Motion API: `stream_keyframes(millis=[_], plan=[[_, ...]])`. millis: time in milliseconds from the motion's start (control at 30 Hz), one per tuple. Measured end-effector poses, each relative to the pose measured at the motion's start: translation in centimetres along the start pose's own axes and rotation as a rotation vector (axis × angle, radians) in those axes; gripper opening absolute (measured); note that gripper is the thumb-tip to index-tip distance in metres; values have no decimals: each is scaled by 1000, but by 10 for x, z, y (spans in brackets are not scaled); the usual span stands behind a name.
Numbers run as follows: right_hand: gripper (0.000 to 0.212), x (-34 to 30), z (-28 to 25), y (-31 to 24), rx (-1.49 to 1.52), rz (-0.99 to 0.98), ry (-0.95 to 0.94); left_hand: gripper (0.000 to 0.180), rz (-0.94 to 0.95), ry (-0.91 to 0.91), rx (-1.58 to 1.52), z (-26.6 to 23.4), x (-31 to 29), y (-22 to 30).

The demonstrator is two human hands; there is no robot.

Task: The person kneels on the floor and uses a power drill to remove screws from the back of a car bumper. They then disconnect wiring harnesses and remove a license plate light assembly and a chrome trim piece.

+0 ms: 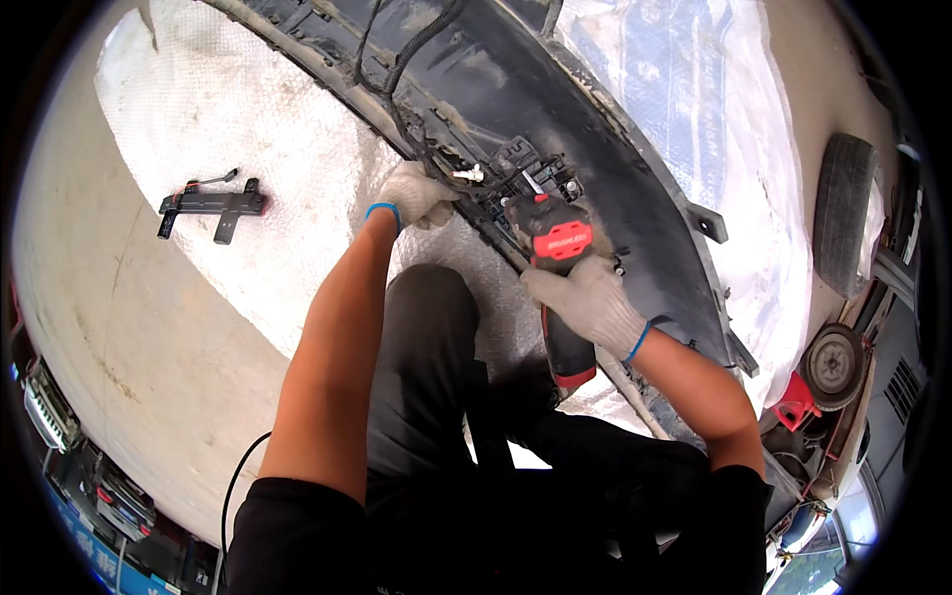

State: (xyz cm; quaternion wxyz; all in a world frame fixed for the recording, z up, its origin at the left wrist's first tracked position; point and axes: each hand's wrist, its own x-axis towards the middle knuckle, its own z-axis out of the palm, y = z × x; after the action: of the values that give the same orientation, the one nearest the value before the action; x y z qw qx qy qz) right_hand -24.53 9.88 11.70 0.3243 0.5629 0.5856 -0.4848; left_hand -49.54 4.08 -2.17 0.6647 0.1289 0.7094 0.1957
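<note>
A cordless drill (pixel 562 238), black with a red panel, is in my right hand (pixel 595 302), gloved and closed round its handle. Its nose points at a black plastic bracket (pixel 535 171) with small fasteners on the inside of a large black car bumper (pixel 635 198). My left hand (pixel 418 196), also gloved, is closed at the bumper's near edge, its fingers curled round the rim. Beside it are a small white connector (pixel 468 175) and a black wiring harness (pixel 397 74) running up along the bumper.
White padded sheeting (pixel 238 109) lies under the bumper on the concrete floor (pixel 79 317). On it, to the left, rests a black bracket-like part (pixel 213 203) with a short cable. A tyre (pixel 845 213), a small wheel (pixel 833 365) and a red object (pixel 793 402) are at the right.
</note>
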Motion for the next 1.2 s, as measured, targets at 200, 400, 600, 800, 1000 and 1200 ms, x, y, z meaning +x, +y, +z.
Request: stream_keyframes(millis=[200, 400, 600, 800, 1000, 1200], plan=[[77, -2, 14, 8, -318, -258, 51, 11, 34, -4, -15, -1, 9, -7], [61, -10, 1, -4, -466, -382, 19, 12, 53, 17, 44, 1, 2, -4], [78, -13, 16, 3, -285, -399, 232, 12, 28, -1, 21, 0, 9, -7], [104, 0, 31, 23, -238, -480, 275, 10, 19, 14, 26, 2, 6, -3], [84, 3, 23, 23, -162, -201, 115, 13, 34, 1, 19, -1, 4, -4], [86, 9, 14, 30, -41, -244, 4, 11, 25, 24, 36, 1, 6, -5]])
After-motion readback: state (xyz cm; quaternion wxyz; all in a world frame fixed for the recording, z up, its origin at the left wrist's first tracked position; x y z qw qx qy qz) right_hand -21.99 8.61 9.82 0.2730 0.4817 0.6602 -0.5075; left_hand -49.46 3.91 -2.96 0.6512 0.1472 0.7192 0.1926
